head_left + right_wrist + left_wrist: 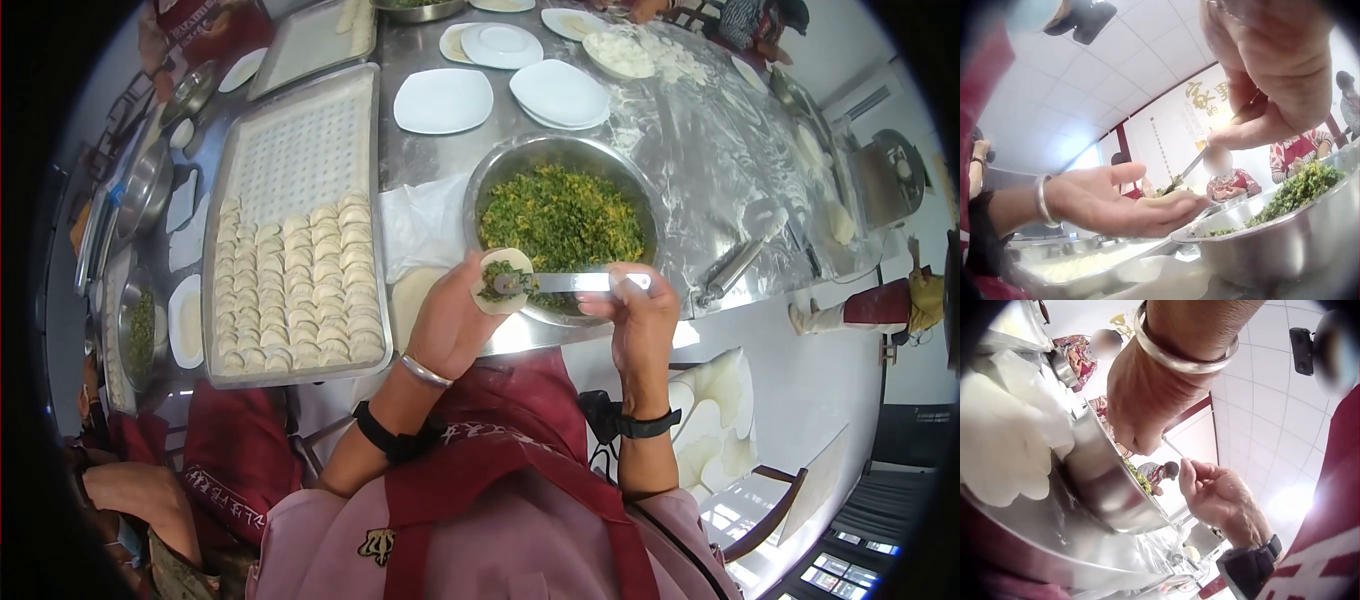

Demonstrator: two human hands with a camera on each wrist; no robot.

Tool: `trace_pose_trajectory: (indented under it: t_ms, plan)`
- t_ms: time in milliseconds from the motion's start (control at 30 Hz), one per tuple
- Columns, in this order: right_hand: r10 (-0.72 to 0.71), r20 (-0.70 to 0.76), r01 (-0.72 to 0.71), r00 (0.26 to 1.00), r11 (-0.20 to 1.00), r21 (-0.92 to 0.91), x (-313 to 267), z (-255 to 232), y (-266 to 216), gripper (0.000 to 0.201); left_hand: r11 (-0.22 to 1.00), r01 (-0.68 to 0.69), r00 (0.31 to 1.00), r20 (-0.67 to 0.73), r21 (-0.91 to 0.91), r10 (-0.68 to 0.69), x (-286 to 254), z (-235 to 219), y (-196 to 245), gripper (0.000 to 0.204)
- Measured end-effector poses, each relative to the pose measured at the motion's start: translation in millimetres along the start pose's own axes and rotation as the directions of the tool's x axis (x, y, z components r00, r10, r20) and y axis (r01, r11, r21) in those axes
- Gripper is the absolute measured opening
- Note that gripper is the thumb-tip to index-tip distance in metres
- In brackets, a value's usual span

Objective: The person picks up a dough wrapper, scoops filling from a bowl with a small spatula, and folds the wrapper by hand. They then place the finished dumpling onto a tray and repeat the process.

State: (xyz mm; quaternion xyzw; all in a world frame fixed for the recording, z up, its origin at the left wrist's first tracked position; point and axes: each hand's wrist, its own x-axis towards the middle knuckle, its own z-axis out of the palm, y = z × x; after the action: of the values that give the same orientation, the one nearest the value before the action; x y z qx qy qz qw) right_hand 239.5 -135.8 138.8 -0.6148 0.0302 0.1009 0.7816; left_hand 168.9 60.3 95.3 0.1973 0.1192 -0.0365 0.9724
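Observation:
My left hand (pixel 450 318) is palm up, and a round dough wrapper (pixel 497 304) lies on its fingers. Green chopped filling (pixel 497 272) sits in the middle of the wrapper. Fairly straight left fingers show beneath the wrapper (pixel 1175 199) in the right wrist view. Between thumb and fingers, my right hand (pixel 643 315) pinches the end of a flat metal filling spatula (pixel 570 283), whose far tip touches the filling. Just beyond both hands stands a steel bowl (pixel 650 200) of chopped green and yellow filling (pixel 560 215). In the left wrist view, my left hand hides the wrapper.
Left of the bowl, a metal tray (pixel 377 150) carries rows of folded dumplings (pixel 300 285). Pale wrappers (pixel 410 298) lie between tray and bowl. White plates (pixel 443 101) stand behind. A rolling pin (pixel 738 268) lies on the floury right side. Other people stand around the table.

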Motion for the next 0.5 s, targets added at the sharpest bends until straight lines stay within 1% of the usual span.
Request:
trace_pose_trajectory:
  t_ms: [133, 233, 333, 433, 500]
  plan:
    - [0.013, -0.005, -0.013, 1.0, 1.0, -0.015, -4, 1, -2, 0.016, 1.0, -0.002, 1.0, 0.007, 0.005, 0.002, -1, -3, -4, 0.049]
    - [0.042, -0.01, -0.042, 0.999, 0.999, 0.014, -6, 2, 4, 0.015, 0.95, -0.097, 0.994, 0.072, 0.296, 0.079, -6, 0, -5, 0.049]
    - [0.079, -0.028, -0.077, 0.996, 0.996, 0.054, -3, 1, 9, 0.015, 0.991, -0.049, 0.999, 0.014, 0.128, 0.048, -6, -1, -8, 0.048]
    - [0.097, -0.043, -0.093, 0.994, 0.993, 0.07, -3, 0, 11, 0.016, 0.974, -0.089, 0.995, 0.06, 0.209, 0.078, -10, -4, -10, 0.048]
    - [0.1, -0.035, -0.097, 0.994, 0.992, 0.083, -1, -4, 13, 0.017, 0.975, -0.084, 0.995, 0.063, 0.207, 0.072, -12, -3, -9, 0.047]
